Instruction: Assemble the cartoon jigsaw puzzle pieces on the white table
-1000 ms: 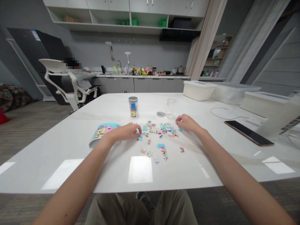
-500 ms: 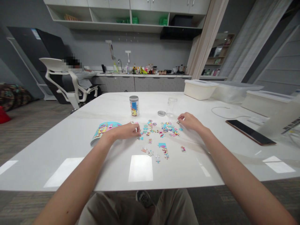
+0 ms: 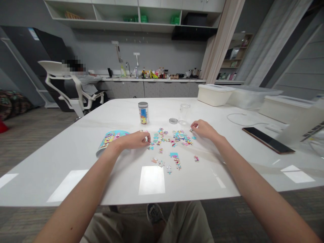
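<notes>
Small pink, blue and yellow puzzle pieces [image 3: 174, 137] lie scattered on the white table [image 3: 76, 158], with several more loose pieces [image 3: 168, 163] nearer to me. My left hand [image 3: 136, 140] rests at the left edge of the scatter, its fingers curled and pinched on a small pale piece. My right hand [image 3: 204, 129] rests at the right edge with curled fingertips touching the pieces; what they hold is too small to make out. A colourful picture sheet [image 3: 111, 137] lies just left of my left hand.
Behind the pieces stand a lidded jar [image 3: 143, 113] with a printed label, an empty clear jar [image 3: 184, 114] and its metal lid [image 3: 173, 120]. A dark phone [image 3: 268, 140], a white cable [image 3: 236, 118] and plastic boxes [image 3: 215, 95] occupy the right side. A person sits in a white chair [image 3: 63, 84] far left.
Both hands stay at the edges of the scatter with only small finger movements. The camera has tilted slightly, so everything sits a little higher in view.
</notes>
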